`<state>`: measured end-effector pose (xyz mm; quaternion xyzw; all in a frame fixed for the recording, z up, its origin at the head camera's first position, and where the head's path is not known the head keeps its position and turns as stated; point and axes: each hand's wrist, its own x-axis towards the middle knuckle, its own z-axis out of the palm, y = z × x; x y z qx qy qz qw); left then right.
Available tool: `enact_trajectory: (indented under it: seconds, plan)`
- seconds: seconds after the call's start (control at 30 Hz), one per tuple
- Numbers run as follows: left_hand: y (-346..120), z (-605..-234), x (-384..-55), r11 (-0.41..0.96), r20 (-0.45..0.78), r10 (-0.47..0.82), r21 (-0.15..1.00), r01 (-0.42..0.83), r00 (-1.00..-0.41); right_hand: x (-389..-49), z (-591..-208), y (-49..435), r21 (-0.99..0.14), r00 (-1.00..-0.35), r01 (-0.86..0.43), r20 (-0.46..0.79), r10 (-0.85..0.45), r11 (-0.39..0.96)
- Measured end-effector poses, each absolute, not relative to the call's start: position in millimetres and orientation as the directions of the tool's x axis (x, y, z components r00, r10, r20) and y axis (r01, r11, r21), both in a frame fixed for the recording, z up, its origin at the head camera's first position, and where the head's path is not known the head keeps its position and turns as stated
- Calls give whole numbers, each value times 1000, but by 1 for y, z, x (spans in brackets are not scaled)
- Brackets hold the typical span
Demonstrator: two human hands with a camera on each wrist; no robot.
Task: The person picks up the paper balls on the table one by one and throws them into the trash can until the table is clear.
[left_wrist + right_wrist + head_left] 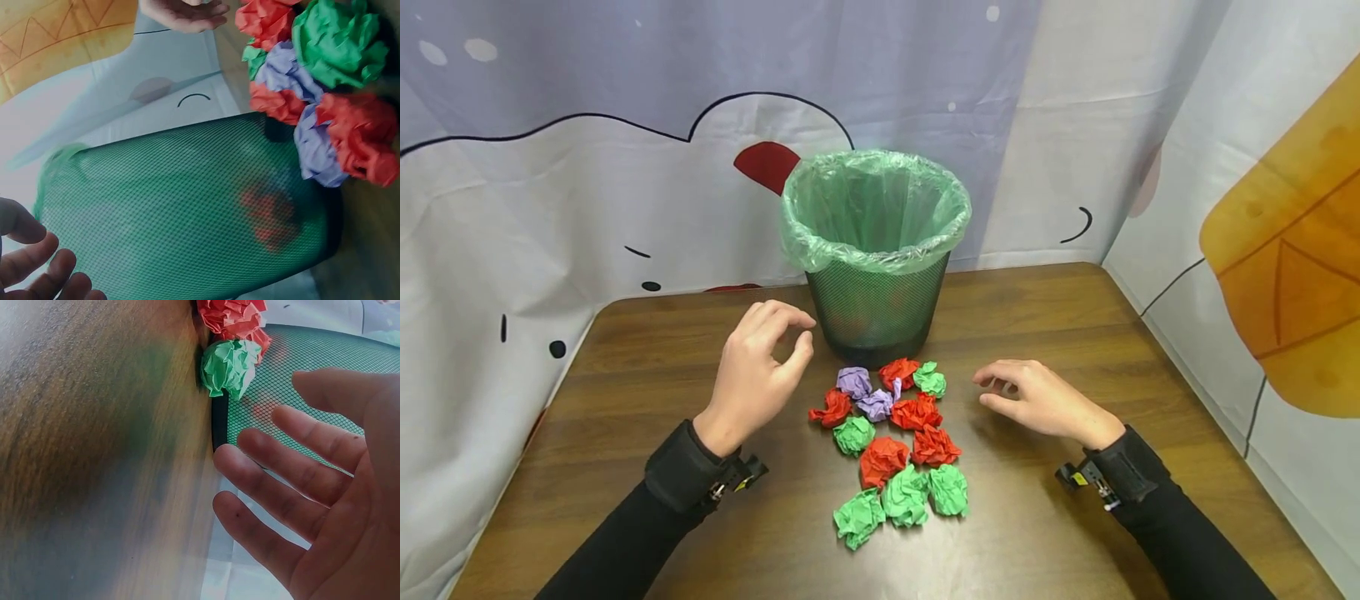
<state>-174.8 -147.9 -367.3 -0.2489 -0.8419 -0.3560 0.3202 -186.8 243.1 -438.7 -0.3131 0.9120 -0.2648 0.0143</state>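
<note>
The crumpled paper balls (pixel 883 462) lie clustered on the table (pixel 1037 533), directly in front of the bin (pixel 880 308). Red, green and purple units are mixed, several touching; their flattened creases probably keep them from rolling. At the far end, the purple ball (pixel 853 382) and the red ball (pixel 900 372) sit at the base of the bin and obstruct access to it at table level; contact with the base cannot be confirmed.

The bin stands upright. Its green liner (pixel 805 225) is folded outward over the rim, presumably to secure the bag and hold the mouth wide. Red shapes (pixel 269 215) show dimly through the mesh.

Your left hand (pixel 752 379) is raised at the left of the cluster, fingers curved, thumb held apart, gripping nothing. Your right hand (pixel 1048 400) is to the right, fingers spread and loosely bent, also without a load. This flanking position appears to keep both sides of the cluster within reach.

The curtain (pixel 662 50) stands close behind the bin and limits clearance there.
</note>
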Motion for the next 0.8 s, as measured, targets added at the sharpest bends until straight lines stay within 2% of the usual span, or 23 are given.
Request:
enact_trajectory:
  seconds: [0.23,0.47,0.8]
  plan:
    - [-146,-384,-171,631,683,203,457,628,-701,-180,-435,240,-513,-758,-599,116,-642,615]
    - [-146,-397,-165,634,658,213,469,615,-722,-168,-431,232,-466,-709,-659,125,-694,590]
    - [-143,-405,-165,642,632,214,484,594,-745,-150,-424,225,-406,-689,-693,131,-713,596]
